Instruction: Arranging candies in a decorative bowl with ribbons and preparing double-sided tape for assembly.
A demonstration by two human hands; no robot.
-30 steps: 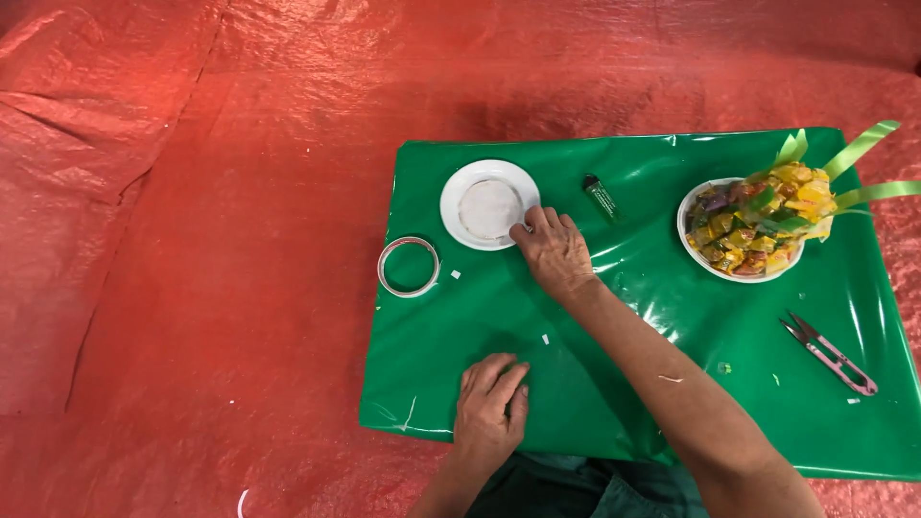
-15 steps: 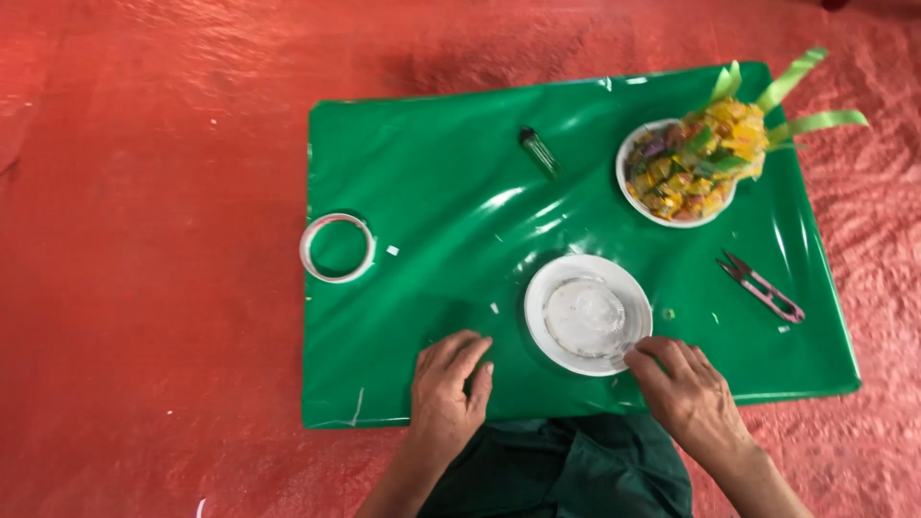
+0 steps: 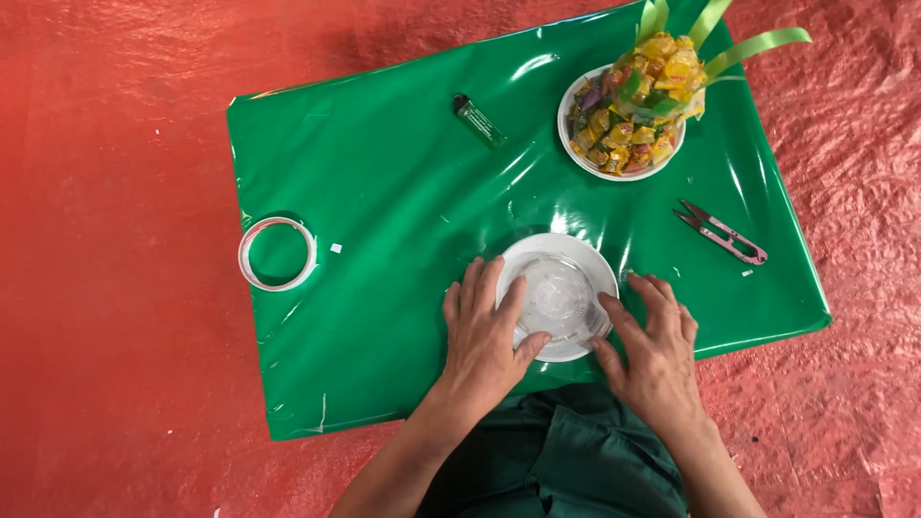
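1. L hand (image 3: 484, 331) & R hand (image 3: 655, 343): fingers spread, flat on either side of white plate (image 3: 585, 254) w/ clear plastic cup (image 3: 559, 295) on it; no closed grip. Plate sits by near edge of green sheet (image 3: 384, 221).
2. Tape roll (image 3: 277, 253) on sheet's left edge; pink thread snips (image 3: 721, 232) toward right edge.
3. Green lighter (image 3: 479, 121) & candy-filled plate (image 3: 628, 115) near far edge.

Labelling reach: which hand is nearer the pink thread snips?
Right. The right hand lies below-left of the pink thread snips; the left hand sits farther left, across the white plate.
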